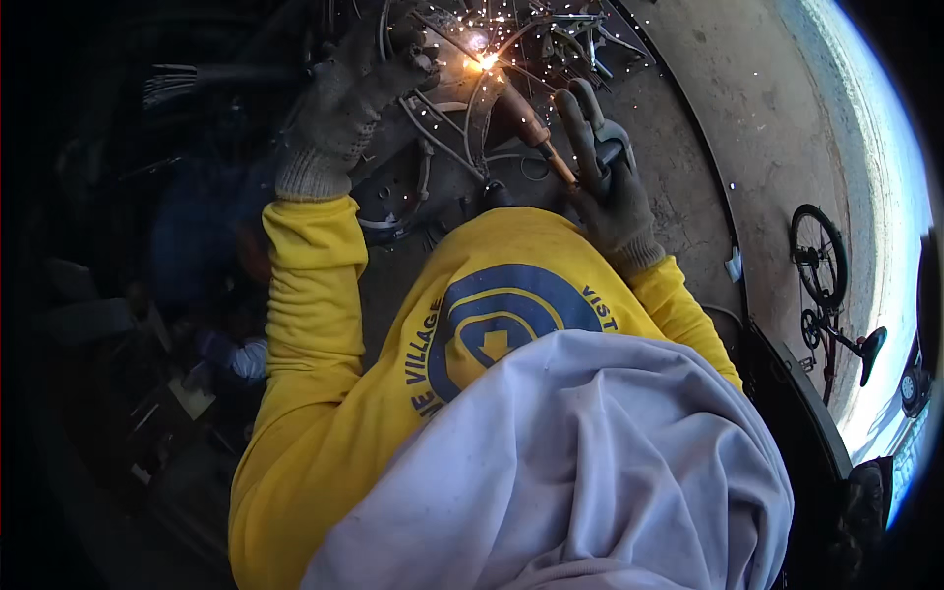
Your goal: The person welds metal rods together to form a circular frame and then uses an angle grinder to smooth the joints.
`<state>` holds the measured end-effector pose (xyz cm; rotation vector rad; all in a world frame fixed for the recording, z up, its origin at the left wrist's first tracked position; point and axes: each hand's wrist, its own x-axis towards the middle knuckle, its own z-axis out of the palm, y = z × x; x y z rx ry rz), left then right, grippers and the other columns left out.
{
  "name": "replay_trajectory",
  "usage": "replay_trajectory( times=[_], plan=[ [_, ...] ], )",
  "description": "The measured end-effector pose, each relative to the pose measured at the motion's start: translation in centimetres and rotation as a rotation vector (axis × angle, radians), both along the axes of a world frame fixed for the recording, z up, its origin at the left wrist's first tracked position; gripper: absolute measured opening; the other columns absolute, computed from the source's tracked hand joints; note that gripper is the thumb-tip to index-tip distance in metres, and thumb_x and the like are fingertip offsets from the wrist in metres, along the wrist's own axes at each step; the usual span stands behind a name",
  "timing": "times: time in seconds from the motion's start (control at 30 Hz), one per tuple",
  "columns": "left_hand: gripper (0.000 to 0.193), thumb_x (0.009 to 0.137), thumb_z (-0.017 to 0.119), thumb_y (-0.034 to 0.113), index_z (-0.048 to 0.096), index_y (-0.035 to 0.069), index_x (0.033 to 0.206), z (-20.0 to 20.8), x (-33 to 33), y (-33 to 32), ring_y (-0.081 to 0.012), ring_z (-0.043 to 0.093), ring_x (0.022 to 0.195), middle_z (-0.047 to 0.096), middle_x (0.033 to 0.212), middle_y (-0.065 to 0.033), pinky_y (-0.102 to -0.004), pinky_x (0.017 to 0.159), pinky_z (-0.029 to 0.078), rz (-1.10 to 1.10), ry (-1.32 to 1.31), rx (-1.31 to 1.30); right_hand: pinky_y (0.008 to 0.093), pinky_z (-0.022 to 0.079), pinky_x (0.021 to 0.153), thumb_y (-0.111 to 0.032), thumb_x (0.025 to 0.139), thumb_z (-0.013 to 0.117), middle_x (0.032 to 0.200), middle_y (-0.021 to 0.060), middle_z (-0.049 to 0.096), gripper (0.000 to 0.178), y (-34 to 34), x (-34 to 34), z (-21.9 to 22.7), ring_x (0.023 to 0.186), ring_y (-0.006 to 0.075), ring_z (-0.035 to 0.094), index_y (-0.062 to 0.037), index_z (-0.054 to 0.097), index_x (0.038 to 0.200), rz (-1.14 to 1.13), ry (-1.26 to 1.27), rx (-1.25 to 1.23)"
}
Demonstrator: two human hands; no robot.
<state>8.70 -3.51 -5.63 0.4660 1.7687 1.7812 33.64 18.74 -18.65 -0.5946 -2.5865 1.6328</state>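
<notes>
A burst of bright sparks comes off the metalwork at the far middle. Just below it lies the copper-brown nozzle of a welding torch, its thinner neck running toward my right hand. That gloved hand is closed about the torch's rear end, two fingers pointing forward; the handle is mostly hidden. My left hand, in a worn grey knit glove, reaches in left of the sparks. Its fingers are bent at a dark metal part I cannot make out. Thin curved metal rods spread between the hands.
Loose metal pieces are heaped beyond my right hand. A dark edge runs along the right, with concrete floor past it. A bicycle stands farther right. On the dim left lies a bundle of thin rods.
</notes>
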Motion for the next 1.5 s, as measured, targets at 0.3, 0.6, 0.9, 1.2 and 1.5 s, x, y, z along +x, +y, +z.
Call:
replay_trajectory(
  times=[0.3, 0.6, 0.9, 1.2, 1.5],
  plan=[
    [0.069, 0.092, 0.072, 0.019, 0.042, 0.013, 0.154, 1.3, 0.6, 0.7, -0.0220, 0.065, 0.115, 0.063, 0.122, -0.0124, -0.0341, 0.097, 0.056, -0.123, 0.228, -0.189, 0.0459, 0.051, 0.083, -0.032, 0.084, 0.080, 0.104, 0.0252, 0.067, 0.051, 0.8, 0.4, -0.3, 0.096, 0.0405, 0.066, 0.0039, 0.060, 0.113, 0.002, 0.040, -0.014],
    [0.056, 0.091, 0.069, 0.013, 0.050, 0.001, 0.143, 1.2, 1.1, 0.9, -0.0277, 0.066, 0.117, 0.064, 0.124, -0.0146, -0.0478, 0.104, 0.055, -0.079, 0.047, -0.018, 0.0455, 0.051, 0.083, -0.033, 0.083, 0.081, 0.102, 0.0242, 0.066, 0.049, 0.7, 0.4, 0.4, 0.094, 0.0404, 0.065, 0.0015, 0.061, 0.112, 0.028, 0.034, -0.048],
    [0.055, 0.091, 0.073, 0.016, 0.053, 0.002, 0.140, 1.1, 1.2, 1.0, -0.0272, 0.066, 0.119, 0.065, 0.125, -0.0134, -0.0464, 0.105, 0.056, -0.102, 0.140, -0.055, 0.0459, 0.051, 0.083, -0.033, 0.083, 0.081, 0.104, 0.0248, 0.065, 0.050, 0.6, 0.1, 0.6, 0.095, 0.0405, 0.065, 0.0010, 0.061, 0.113, 0.038, -0.028, -0.011],
    [0.061, 0.088, 0.080, 0.026, 0.055, 0.003, 0.138, 0.6, 0.6, 0.5, -0.0216, 0.067, 0.112, 0.068, 0.116, -0.0098, -0.0388, 0.097, 0.058, -0.095, 0.119, -0.100, 0.0454, 0.051, 0.089, -0.030, 0.082, 0.081, 0.110, 0.0250, 0.065, 0.053, 0.2, -0.3, 0.0, 0.104, 0.0427, 0.064, 0.0021, 0.060, 0.118, 0.027, 0.044, -0.006],
    [0.071, 0.084, 0.083, 0.038, 0.053, 0.009, 0.142, 1.4, 1.1, 0.8, -0.0120, 0.064, 0.094, 0.068, 0.100, -0.0019, -0.0311, 0.087, 0.054, -0.050, 0.366, -0.243, 0.0473, 0.050, 0.094, -0.028, 0.083, 0.081, 0.118, 0.0247, 0.065, 0.055, 0.3, -0.5, -0.2, 0.111, 0.0437, 0.063, -0.0039, 0.056, 0.126, 0.057, 0.171, 0.013]
  ],
)
